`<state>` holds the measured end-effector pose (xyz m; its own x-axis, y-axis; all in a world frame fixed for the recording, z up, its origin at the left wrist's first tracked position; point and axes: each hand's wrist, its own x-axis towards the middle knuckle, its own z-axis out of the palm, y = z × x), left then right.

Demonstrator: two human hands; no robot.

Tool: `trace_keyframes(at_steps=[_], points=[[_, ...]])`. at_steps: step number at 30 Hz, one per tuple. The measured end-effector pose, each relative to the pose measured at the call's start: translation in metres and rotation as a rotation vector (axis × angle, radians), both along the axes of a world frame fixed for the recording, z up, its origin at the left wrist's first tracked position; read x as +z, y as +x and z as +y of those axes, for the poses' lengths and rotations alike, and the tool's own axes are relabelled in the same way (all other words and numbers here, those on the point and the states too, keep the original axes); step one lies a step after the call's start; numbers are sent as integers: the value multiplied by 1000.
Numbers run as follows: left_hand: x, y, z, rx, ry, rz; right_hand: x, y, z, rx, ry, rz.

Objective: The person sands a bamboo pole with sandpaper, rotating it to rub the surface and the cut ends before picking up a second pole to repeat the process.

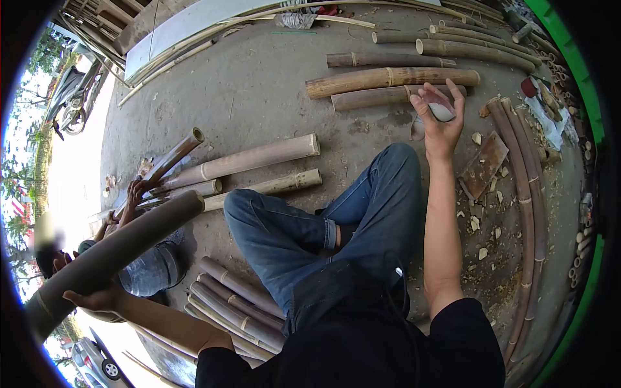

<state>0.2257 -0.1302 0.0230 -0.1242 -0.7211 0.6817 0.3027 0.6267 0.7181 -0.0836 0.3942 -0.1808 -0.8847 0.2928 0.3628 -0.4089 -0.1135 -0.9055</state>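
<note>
My left hand (97,299) grips a thick dark bamboo pole (123,242) near its lower end, at the left. The pole slants up to the right, its far end close to my left knee. My right hand (441,126) is raised beyond my right knee, fingers curled around a small piece with a whitish face and a reddish part (442,111); its kind I cannot tell. Behind that hand lie thick bamboo poles (394,77) on the concrete floor. More cut bamboo lengths (242,301) lie beside my left thigh.
A co-worker's hand (137,191) holds another bamboo piece (174,155) at the left, near a large clear water jug (147,270). Wood chips surround a rusty plate (484,165) at the right, beside long bamboo poles (525,207). A motorbike (74,97) stands outside.
</note>
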Motion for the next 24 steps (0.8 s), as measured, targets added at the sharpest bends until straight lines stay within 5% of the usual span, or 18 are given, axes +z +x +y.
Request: trace_keyframes(at_steps=[1,5,10,15,19,24], points=[[8,39,-23,-87,150,140,-7,0,1,-16,6,-31],[61,184,-62,90,10,61,-26,-12,-14,13,44,-56],[71,242,-36,447,-174,-390,-42,-28,-68,89,75,-122],[68,228,-6,574,14,-782,-83,-35,-112,188,216,-112],[-12,183,-30,406,139,-1073,-122,-28,-133,312,191,-339],[-182,184,-73,330,265,-1567,-143,-17,-129,355,240,-486]])
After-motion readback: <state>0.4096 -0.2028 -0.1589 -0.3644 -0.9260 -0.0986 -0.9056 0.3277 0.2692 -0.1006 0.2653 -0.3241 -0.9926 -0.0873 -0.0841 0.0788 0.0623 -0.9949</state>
